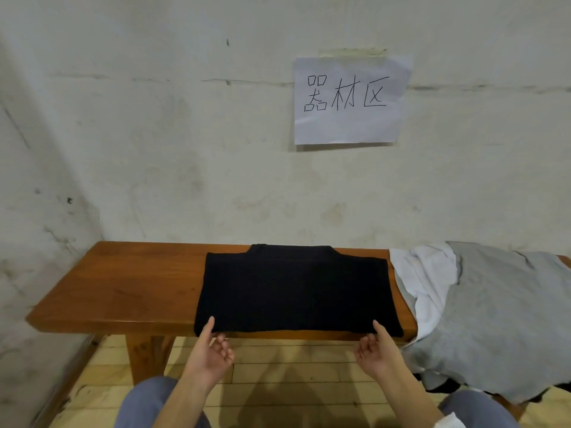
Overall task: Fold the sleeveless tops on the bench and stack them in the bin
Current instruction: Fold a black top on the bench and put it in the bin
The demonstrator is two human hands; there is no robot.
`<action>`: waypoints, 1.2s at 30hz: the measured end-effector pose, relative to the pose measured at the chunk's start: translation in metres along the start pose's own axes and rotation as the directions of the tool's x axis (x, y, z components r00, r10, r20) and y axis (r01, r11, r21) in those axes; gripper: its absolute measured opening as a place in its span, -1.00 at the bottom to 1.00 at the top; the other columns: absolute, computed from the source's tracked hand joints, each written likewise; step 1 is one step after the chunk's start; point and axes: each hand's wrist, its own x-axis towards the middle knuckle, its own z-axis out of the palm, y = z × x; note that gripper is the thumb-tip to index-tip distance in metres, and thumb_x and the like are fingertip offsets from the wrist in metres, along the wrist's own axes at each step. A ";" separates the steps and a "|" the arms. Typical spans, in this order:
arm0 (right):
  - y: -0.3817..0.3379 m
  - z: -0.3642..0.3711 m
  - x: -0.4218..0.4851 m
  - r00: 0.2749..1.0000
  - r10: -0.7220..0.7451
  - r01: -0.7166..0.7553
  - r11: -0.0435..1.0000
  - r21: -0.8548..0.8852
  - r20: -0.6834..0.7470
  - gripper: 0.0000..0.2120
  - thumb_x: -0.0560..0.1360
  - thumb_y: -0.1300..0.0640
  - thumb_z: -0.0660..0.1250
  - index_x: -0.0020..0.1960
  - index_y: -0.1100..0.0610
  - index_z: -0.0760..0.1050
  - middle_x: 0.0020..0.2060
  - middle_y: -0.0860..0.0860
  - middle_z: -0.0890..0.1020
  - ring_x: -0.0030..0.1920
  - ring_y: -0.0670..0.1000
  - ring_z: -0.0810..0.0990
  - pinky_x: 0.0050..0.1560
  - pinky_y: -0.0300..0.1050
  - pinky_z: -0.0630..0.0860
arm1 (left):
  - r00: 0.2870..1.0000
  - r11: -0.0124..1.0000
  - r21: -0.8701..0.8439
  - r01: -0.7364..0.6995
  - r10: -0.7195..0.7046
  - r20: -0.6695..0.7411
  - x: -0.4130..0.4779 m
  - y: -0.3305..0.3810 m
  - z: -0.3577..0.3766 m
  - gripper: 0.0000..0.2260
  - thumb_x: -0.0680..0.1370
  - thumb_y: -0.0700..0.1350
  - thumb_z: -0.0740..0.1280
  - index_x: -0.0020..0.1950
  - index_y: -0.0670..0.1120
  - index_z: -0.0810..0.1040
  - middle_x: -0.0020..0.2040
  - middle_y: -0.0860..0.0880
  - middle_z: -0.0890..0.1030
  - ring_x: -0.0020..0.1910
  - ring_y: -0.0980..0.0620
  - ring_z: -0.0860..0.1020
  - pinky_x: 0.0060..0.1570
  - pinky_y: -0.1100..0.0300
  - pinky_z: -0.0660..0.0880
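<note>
A black sleeveless top (295,288) lies flat and partly folded across the middle of the wooden bench (123,288), its near edge hanging just over the bench front. My left hand (210,350) pinches that near edge at the left corner, thumb on top and fingers curled beneath. My right hand (378,350) pinches the same edge at the right corner in the same way. A white top (423,282) and a grey top (500,310) lie in a loose pile on the bench's right end. No bin is in view.
The bench stands against a scuffed white wall carrying a paper sign (349,100). The grey top drapes over the bench's front right, down toward the pale wooden floor (278,381). My knees (145,403) are at the bottom edge.
</note>
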 end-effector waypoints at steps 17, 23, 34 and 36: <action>-0.052 0.048 -0.046 0.795 -0.607 0.594 0.783 -0.186 -0.015 -0.67 0.62 0.12 0.13 0.37 0.16 0.34 0.11 0.09 0.52 -0.02 0.01 0.55 0.08 -0.06 0.52 | 0.929 0.982 -0.151 -0.116 0.161 0.334 -0.042 0.057 0.037 -0.68 0.20 -0.15 0.52 -0.14 -0.07 0.48 -0.03 -0.09 0.60 0.07 -0.06 0.55 0.16 -0.01 0.43; -0.043 0.027 -0.056 0.820 -0.572 0.550 0.786 -0.281 0.005 -0.71 0.61 0.11 0.17 0.29 0.15 0.45 0.13 0.09 0.58 0.02 0.03 0.58 0.06 -0.07 0.53 | 0.944 0.987 -0.142 -0.078 0.119 0.309 -0.046 0.046 0.028 -0.55 0.08 -0.18 0.59 -0.14 -0.08 0.48 -0.09 -0.10 0.59 0.05 -0.07 0.53 0.18 -0.02 0.41; -0.044 0.030 -0.088 0.642 -0.755 0.736 0.655 -0.172 -0.129 -0.82 0.63 0.06 0.13 -0.05 0.11 0.44 -0.22 0.00 0.56 -0.21 -0.04 0.58 -0.11 -0.16 0.55 | 0.881 0.866 -0.493 -0.080 0.293 0.371 -0.087 0.049 0.046 -0.76 0.27 -0.18 0.44 -0.37 0.00 0.38 -0.37 0.11 0.39 -0.40 0.15 0.40 -0.13 0.32 0.32; -0.046 0.032 -0.094 0.615 -0.774 0.762 0.632 -0.141 -0.148 -0.79 0.63 0.06 0.14 -0.15 0.05 0.43 -0.24 -0.01 0.56 -0.22 -0.07 0.59 -0.13 -0.19 0.55 | 0.867 0.865 -0.494 -0.088 0.311 0.390 -0.094 0.048 0.052 -0.79 0.40 -0.13 0.35 -0.37 0.01 0.36 -0.38 0.11 0.40 -0.41 0.15 0.42 -0.08 0.31 0.32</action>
